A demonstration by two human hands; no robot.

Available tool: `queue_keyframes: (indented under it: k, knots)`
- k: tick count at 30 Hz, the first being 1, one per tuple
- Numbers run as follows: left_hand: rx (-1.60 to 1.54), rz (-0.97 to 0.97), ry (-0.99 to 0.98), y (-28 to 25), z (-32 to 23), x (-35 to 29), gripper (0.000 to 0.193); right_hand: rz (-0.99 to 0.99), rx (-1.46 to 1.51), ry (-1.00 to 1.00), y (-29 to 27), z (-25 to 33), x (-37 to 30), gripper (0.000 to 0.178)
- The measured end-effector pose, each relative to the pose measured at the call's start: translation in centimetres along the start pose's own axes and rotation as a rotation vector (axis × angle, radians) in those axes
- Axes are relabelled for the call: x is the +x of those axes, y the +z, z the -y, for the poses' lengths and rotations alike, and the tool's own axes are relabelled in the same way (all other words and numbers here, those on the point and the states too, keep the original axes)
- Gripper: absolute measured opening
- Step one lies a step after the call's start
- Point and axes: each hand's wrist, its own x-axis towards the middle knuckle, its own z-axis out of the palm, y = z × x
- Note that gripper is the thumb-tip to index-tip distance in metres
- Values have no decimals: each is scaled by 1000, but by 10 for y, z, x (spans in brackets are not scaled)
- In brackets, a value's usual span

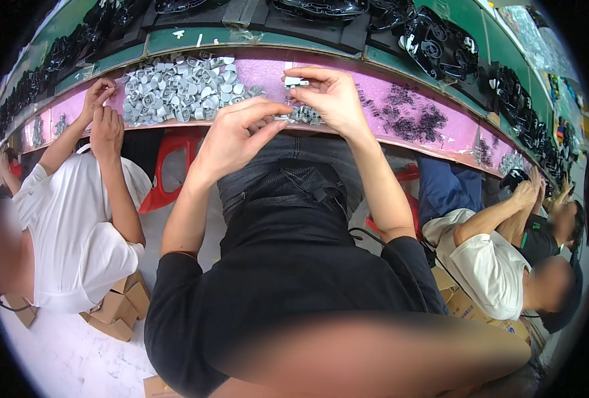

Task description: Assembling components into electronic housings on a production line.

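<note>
- Both my arms come up from the bottom of the view, bare forearms out of black short sleeves, reaching over my lap to the near edge of the long pink foam-topped workbench (pixel 407 99).
- My left hand (pixel 238 136) sits just below the bench edge, wrist bent, palm turned down and a bit toward me. Index finger and thumb stretch out to the right and are pressed together at the tips, right by a small cluster of grey metal bits (pixel 304 115) lying at the bench edge. Looks like I'm pinching one of them, but the piece itself is too tiny to make out.
- My right hand (pixel 331 96) is higher up, over the pink surface, fingers curled loosely with thumb and index closed on a small grey-and-white metal part (pixel 294 81) held just above that little cluster.
- The two hands are close, fingertips nearly meeting over the cluster.
- To the left of my hands there's a big heap of light grey moulded plastic pieces (pixel 181 89) on the same pink surface, and to the right some scattered little dark wire springs or clips (pixel 417 119).
- Beyond the pink strip runs a green belt (pixel 254 36) carrying black plastic housings (pixel 440 46).
- A person in a white shirt (pixel 75 225) sits on my left with both hands up at the bench, and another person in white (pixel 486 259) is on my right.
- Brown cardboard boxes (pixel 118 308) sit on the floor.
</note>
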Motion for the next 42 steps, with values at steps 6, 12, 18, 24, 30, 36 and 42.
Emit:
queue_keyframes:
  k: [6, 12, 18, 24, 30, 36, 42]
  knots:
    - [155, 32, 48, 6, -3, 11, 23, 88, -80, -58, -8, 8, -11, 33]
    - [191, -64, 73, 10, -4, 14, 24, 74, -64, -83, -3, 11, -18, 33]
    - [180, -127, 124, 16, -7, 17, 22, 77, 144, 24, -17, 8, -18, 29]
    - [157, -205, 172, 18, -12, 18, 16, 9, 340, 70, -16, -1, -23, 26]
    - [169, -206, 193, 14, -11, 19, 11, 38, 477, 51, -14, -13, -24, 27]
    - [166, -201, 174, 13, -7, 20, 14, 19, 445, 41, -11, -11, -28, 25]
    - [15, -219, 86, 19, -20, 27, 33, 114, 355, 31, -25, -4, -23, 28]
